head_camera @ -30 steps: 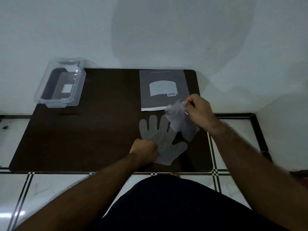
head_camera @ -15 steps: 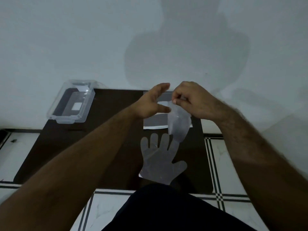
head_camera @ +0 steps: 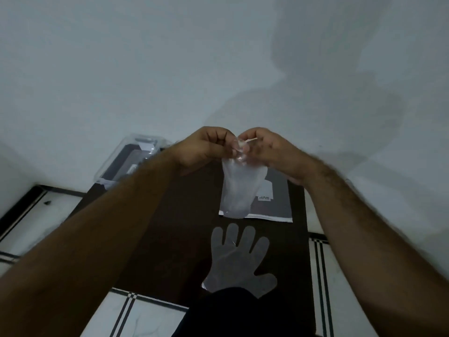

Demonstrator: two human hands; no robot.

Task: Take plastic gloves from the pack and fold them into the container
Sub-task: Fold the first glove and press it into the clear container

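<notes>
Below your grip lies the mat (head_camera: pixel 189 215), with the pack (head_camera: pixel 277 203) and a flat glove (head_camera: pixel 237 261) (container (head_camera: pixel 128 161) off left). Your left hand (head_camera: pixel 204 148) and right hand (head_camera: pixel 264 149) pinch one hanging glove (head_camera: pixel 239 188), fingers closed tight on its top edge.

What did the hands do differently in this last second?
The left hand left the flat glove on the mat and rose to join the right hand; both now pinch the top of the hanging glove. Flat glove, pack and container stayed put.
</notes>
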